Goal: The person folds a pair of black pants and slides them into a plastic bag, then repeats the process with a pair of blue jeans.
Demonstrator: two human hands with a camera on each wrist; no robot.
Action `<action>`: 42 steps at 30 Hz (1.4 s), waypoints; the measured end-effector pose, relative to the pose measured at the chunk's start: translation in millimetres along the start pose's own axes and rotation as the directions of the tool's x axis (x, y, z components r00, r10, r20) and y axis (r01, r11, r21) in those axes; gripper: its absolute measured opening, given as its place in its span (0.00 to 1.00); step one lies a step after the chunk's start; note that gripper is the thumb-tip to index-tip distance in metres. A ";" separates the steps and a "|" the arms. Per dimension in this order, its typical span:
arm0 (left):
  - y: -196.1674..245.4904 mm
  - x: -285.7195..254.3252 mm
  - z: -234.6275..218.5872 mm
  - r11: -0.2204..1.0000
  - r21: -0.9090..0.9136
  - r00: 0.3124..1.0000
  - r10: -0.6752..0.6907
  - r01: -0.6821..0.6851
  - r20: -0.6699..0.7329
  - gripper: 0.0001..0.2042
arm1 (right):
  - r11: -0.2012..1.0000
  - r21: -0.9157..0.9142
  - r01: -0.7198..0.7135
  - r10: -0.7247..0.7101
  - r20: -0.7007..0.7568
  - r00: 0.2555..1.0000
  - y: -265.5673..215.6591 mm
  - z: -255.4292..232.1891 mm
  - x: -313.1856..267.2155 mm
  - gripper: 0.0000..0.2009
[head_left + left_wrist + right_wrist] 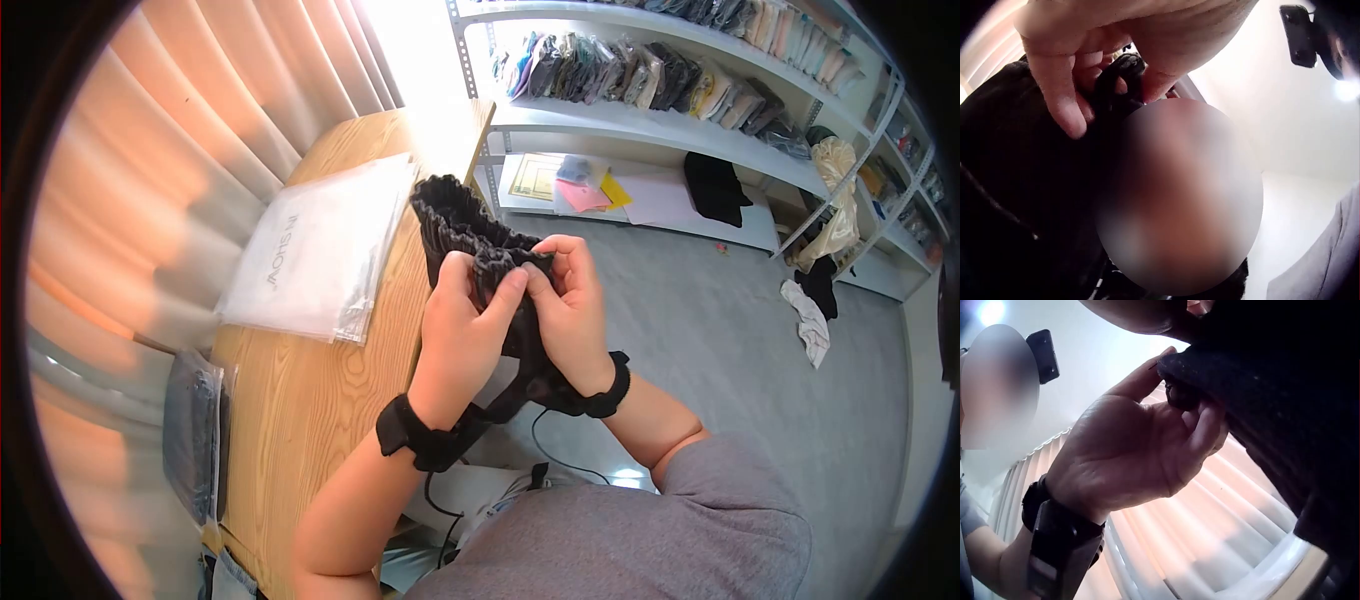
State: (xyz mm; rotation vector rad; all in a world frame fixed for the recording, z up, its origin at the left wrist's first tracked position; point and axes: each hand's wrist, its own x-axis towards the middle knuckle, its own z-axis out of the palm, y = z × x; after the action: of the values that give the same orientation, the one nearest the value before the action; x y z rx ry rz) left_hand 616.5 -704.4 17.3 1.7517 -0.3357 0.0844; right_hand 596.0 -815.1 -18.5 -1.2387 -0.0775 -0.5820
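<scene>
A black garment (pixel 447 212) with a ruffled, gathered elastic edge hangs between both hands, over the gap beside the table. My left hand (pixel 462 325) pinches the gathered edge between thumb and fingers. Close beside it, my right hand (pixel 572 315) pinches the same edge, the two thumbs almost meeting. In the left wrist view, dark cloth (pixel 1016 156) fills the left side, under curled fingers. From the right wrist view, the left hand (pixel 1135 450) shows palm side, a bunched fold between its thumb and fingers. The garment's lower part is partly hidden behind the hands.
On the wooden table (pixel 300 400) lies a stack of clear printed plastic bags (pixel 310 250). A bagged dark garment (pixel 192 435) stands by the curtain (pixel 200 130). Shelves (pixel 640 118) with packed clothes line the back. White cloth (pixel 806 322) lies on the floor; a cable (pixel 560 458) hangs below the wrists.
</scene>
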 end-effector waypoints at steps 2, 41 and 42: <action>-0.5 -2.3 -6.9 0.991 0.131 0.990 -0.034 0.016 0.136 0.15 | 0.997 -0.047 0.054 -0.054 0.014 0.998 -0.8 -2.7 -1.1 0.08; 69.0 41.9 -56.8 0.499 0.640 0.797 0.203 -0.584 0.569 0.17 | 0.919 -0.339 0.202 -0.042 0.424 0.905 -12.3 -69.3 16.2 0.31; 76.4 41.7 -57.2 0.510 0.656 0.814 0.174 -0.556 0.555 0.17 | 0.898 -0.395 0.195 -0.027 0.391 0.920 2.2 -78.7 10.2 0.32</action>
State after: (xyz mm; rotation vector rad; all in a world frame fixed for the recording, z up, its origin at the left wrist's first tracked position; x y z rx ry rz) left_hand 643.0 -669.4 111.8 2.5839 -1.1709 0.1956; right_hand 585.9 -889.6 -43.7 -1.7794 -0.3651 -0.4647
